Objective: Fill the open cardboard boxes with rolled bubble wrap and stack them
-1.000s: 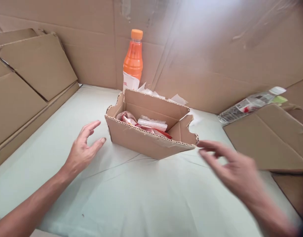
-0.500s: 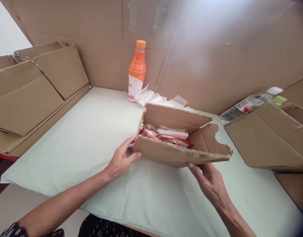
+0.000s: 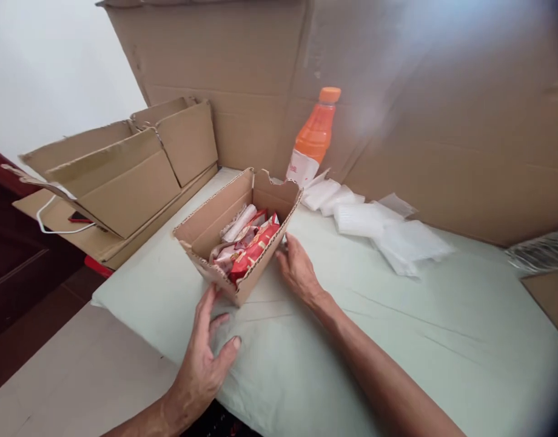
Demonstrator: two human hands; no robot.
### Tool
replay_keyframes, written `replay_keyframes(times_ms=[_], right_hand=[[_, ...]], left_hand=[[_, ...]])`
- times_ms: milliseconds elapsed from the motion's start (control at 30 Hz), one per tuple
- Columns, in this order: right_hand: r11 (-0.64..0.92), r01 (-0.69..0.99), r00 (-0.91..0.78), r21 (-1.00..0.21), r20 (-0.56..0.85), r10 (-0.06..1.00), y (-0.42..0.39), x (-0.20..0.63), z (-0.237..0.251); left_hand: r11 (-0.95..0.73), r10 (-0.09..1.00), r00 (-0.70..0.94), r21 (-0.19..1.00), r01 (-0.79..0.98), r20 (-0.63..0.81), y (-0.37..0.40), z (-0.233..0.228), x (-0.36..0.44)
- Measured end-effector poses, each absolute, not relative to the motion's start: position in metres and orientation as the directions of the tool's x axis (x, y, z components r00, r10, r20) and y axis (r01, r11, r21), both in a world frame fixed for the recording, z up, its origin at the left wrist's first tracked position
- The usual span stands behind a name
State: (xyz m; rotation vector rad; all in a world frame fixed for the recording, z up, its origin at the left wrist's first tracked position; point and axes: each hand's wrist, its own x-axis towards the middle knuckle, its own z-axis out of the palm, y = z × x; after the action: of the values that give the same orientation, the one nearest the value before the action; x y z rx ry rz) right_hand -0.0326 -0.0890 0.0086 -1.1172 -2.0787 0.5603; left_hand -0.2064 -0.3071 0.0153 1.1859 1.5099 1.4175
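An open-topped cardboard box stands at an angle on the pale green cloth. Inside it lie a red snack packet and a rolled piece of clear plastic, with other pinkish wrapping partly hidden between them. My left hand is at the box's near corner, thumb and fingers spread, with its fingertips at or touching the cardboard. Along the box's right side lies my right hand, fingers stretched against the wall; some of its fingertips are hidden behind the box.
An orange-capped drink bottle stands behind the box. White plastic bags lie to its right. Larger cardboard boxes with a white cord are at the left. A clear bottle shows at the right edge, and a cardboard wall rises behind.
The box has moved left across the cloth and turned, and more of the red packet shows. My left hand's thumb has come off the box. The view has swung to the left.
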Motion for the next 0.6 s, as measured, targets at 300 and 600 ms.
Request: replay_keyframes(times_ms=[300, 600], right_hand=[[0.625, 0.581, -0.565, -0.521, 0.295, 0.771, -0.037, -0.12, -0.004], [0.555, 0.692, -0.543, -0.461, 0.174, 0.822, 0.073, -0.206, 0.016]], left_hand=[[-0.096, 0.941, -0.314, 0.989, 0.116, 0.129, -0.178, 0.019, -0.263], [-0.124, 0.889, -0.398, 0.956, 0.267, 0.227, -0.047, 0.004, -0.326]])
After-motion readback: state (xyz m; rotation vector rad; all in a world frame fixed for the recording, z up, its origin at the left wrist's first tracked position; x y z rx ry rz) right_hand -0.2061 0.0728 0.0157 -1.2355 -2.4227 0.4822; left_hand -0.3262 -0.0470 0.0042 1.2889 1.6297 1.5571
